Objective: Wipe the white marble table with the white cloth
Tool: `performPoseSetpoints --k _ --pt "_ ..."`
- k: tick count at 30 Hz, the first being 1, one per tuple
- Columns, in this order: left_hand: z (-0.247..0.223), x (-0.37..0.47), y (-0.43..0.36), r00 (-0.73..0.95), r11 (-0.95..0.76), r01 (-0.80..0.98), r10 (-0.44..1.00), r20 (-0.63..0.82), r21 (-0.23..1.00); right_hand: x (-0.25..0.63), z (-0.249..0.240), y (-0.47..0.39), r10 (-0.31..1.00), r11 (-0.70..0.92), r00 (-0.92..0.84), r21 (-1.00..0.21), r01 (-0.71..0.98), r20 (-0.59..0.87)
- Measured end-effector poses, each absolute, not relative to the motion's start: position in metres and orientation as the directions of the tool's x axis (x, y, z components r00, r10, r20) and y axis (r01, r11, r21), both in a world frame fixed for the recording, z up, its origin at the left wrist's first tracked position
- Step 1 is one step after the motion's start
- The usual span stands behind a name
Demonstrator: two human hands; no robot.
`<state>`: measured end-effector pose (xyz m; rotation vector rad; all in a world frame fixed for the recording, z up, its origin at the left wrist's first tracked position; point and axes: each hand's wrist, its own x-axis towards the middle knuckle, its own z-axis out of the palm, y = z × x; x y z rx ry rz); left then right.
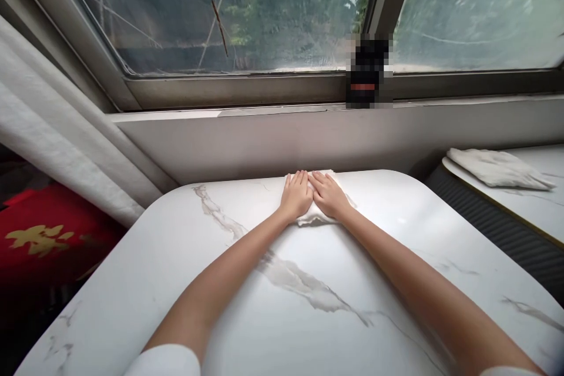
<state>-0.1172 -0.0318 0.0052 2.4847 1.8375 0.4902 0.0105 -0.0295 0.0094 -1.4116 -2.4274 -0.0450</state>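
Both my arms reach out over a white marble-patterned table [176, 264]. A white cloth [318, 215] lies near the table's far edge, beneath my hands. My left hand [296, 195] rests flat on the cloth's left side, fingers stretched toward the window. Beside it, my right hand [328, 195] presses flat on the cloth, its fingertips meeting those of my left hand. Part of the cloth is hidden under both palms.
A window frame [238, 92] runs behind the table, with a pixelated dark object [369, 73] at its sill. A white curtain [66, 123] and red fabric [57, 235] are at left. Another folded white cloth [497, 168] lies on a surface at right.
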Motion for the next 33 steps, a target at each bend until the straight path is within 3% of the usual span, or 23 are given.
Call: performPoseSetpoints --k 6,11,18,25,30,33 --pt "0.007 -0.121 0.001 0.255 -0.302 0.939 0.932 0.257 0.162 0.001 0.010 -0.001 0.873 0.425 -0.379 -0.099 0.900 0.306" --pt "0.006 -0.125 -0.023 0.278 -0.317 0.938 0.930 0.242 0.141 0.002 0.010 -0.028 0.884 0.419 -0.382 -0.094 0.903 0.270" --pt "0.008 -0.143 -0.154 0.427 -0.458 0.880 0.879 0.211 0.129 -0.003 0.003 -0.164 0.852 0.482 -0.444 -0.085 0.872 0.278" --pt "0.015 -0.173 -0.286 0.518 -0.547 0.827 0.831 0.203 0.128 0.006 0.010 -0.281 0.638 0.769 -0.726 -0.176 0.614 0.255" --pt "0.007 -0.189 -0.276 0.416 -0.447 0.881 0.888 0.195 0.155 -0.014 0.020 -0.255 0.728 0.669 -0.682 -0.297 0.682 0.073" --pt "0.004 -0.201 -0.226 0.290 -0.314 0.933 0.945 0.152 0.178 -0.041 0.022 -0.200 0.747 0.640 -0.664 -0.293 0.710 0.022"
